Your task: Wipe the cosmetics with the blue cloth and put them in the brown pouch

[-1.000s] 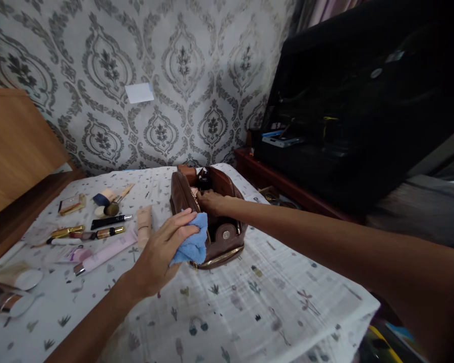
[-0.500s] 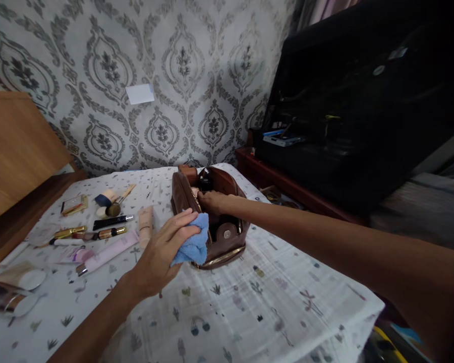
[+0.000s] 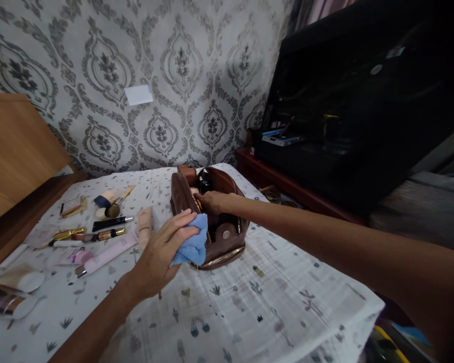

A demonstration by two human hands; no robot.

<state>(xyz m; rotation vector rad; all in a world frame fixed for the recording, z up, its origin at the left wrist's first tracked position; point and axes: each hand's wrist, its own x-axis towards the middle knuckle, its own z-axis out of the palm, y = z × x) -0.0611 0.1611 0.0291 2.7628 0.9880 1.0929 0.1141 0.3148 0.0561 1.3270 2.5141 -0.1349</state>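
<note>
A brown zippered bag (image 3: 227,258) stands open on the patterned white cloth, with a dark bottle (image 3: 205,182) inside at its back. My left hand (image 3: 164,249) is closed on a folded blue cloth (image 3: 193,243) and rests against the bag's near left side. My right hand (image 3: 214,201) reaches in over the bag's right side, its fingers bent by the inner left wall. A small orange-yellow patch shows at those fingertips; what they hold is mostly hidden.
Makeup items lie to the left: a beige tube (image 3: 145,227), a pink tube (image 3: 108,254), a black tube (image 3: 112,223), a brush (image 3: 115,207) and several others. A wooden panel (image 3: 18,151) rises at far left; a large dark screen (image 3: 336,111) stands right.
My right hand has shifted slightly inside the bag, and an orange-yellow patch now shows by its fingertips. My left hand keeps its hold on the blue cloth.
</note>
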